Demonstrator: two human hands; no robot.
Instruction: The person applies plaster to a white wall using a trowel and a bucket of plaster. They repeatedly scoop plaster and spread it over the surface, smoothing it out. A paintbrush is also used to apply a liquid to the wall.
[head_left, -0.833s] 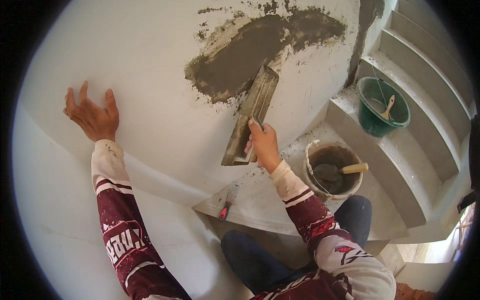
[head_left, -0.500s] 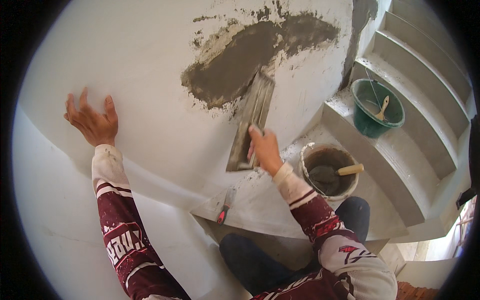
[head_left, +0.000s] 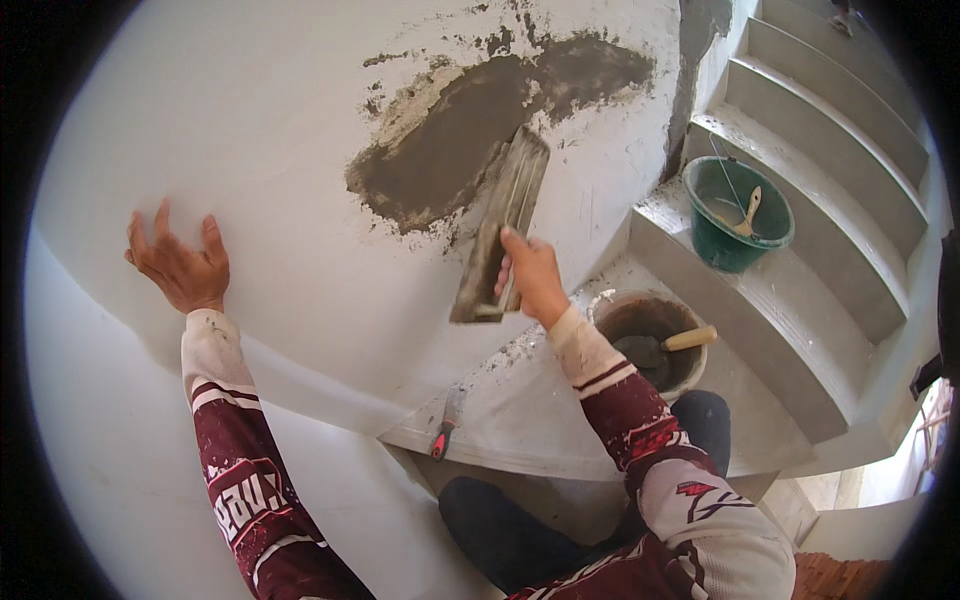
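Currently, the right hand (head_left: 535, 278) grasps the trowel (head_left: 507, 205) at the grey patch's (head_left: 440, 140) lower-right edge; the left hand (head_left: 182, 264), empty, spreads at the wall (head_left: 250, 100). Apparent step: smoothing. Next stroke likely requires even pressure.

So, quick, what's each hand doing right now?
Left hand: open, holding nothing, up at the white wall.
Right hand: closed, holding a flat trowel.

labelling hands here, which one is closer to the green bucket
Right: the right hand, gripping the trowel, is left of the green bucket and lower in view; the left hand is farther left, by the white wall.
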